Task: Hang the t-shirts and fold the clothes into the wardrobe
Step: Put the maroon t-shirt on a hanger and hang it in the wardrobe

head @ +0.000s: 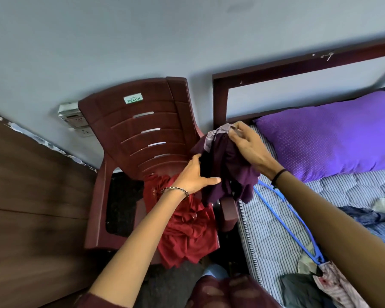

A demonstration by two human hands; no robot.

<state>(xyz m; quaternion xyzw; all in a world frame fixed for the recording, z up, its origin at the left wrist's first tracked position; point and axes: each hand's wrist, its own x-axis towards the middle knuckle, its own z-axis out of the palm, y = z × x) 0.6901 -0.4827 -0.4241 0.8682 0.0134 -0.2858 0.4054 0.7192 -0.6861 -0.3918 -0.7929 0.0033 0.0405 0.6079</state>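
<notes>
A dark purple garment with a pale lace trim hangs bunched in the air between the chair and the bed. My right hand pinches its top edge near the lace. My left hand grips its left side, thumb stretched across the cloth. A red garment lies crumpled on the seat of a maroon plastic chair. A blue hanger lies on the striped mattress, partly under my right forearm.
The bed with a dark wooden headboard stands at the right, with a purple pillow on it. Several clothes lie piled at its near right. A brown wooden panel fills the left. A wall socket sits behind the chair.
</notes>
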